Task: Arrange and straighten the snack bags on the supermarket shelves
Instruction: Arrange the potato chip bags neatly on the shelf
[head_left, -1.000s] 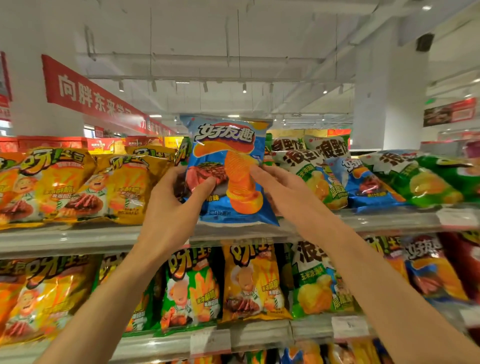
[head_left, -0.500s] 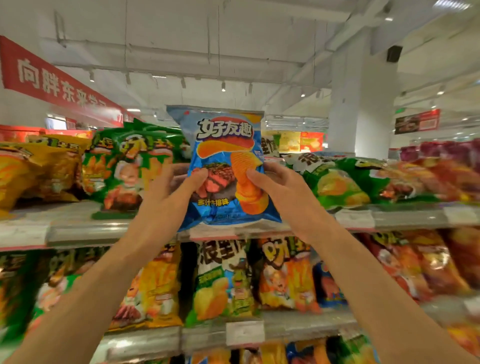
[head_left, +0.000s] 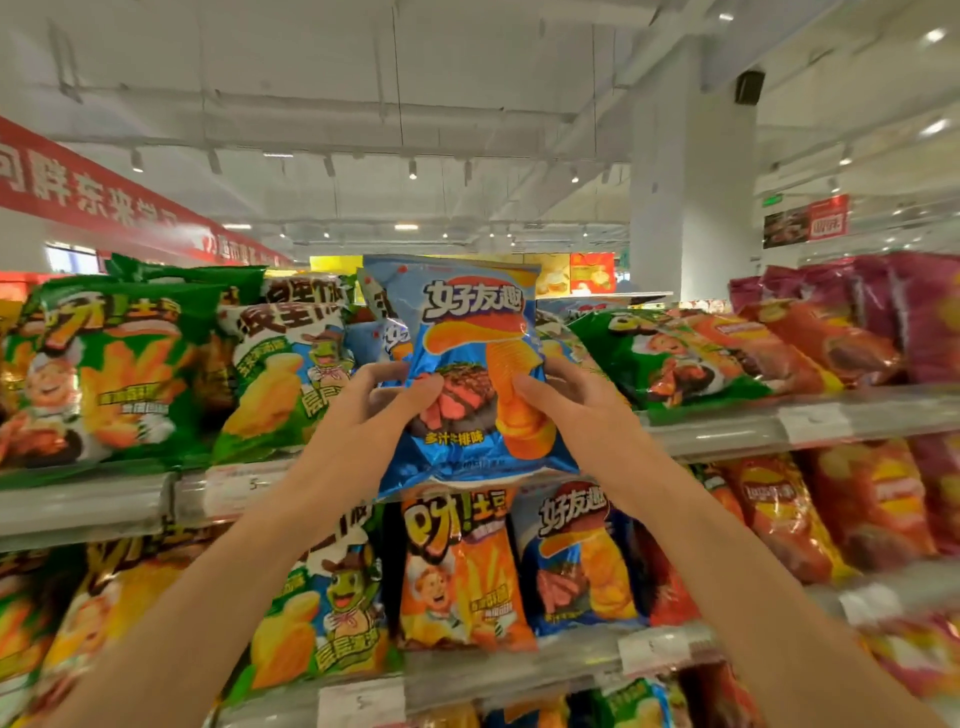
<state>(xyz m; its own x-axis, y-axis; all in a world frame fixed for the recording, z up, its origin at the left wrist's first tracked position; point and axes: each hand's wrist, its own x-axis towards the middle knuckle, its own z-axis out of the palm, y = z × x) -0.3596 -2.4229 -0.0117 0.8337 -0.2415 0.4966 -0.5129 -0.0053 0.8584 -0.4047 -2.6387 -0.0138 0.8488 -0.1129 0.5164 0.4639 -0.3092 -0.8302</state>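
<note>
Seen from the head camera, looking up at supermarket shelves; view swung rightward over the last second, yellow bags at far left gone, green bags (head_left: 104, 364) now filling the left of the top shelf (head_left: 88, 501), red and purple bags (head_left: 852, 332) newly in view at right.

Left hand (head_left: 363, 415) clamped on the left edge of the blue chip bag (head_left: 478, 364), thumb across its front, fingers (head_left: 387, 371) curled behind; same grip as a second ago.

Blue chip bag held upright at centre, carried along the row, lower edge near the top shelf's front lip, just ahead of another blue bag (head_left: 387, 332) of the same kind behind it.

Right hand (head_left: 566, 410) likewise grasping the right edge, thumb in front.

Probably arrived at its matching stack; not yet set down; placing and straightening left to do.
</note>
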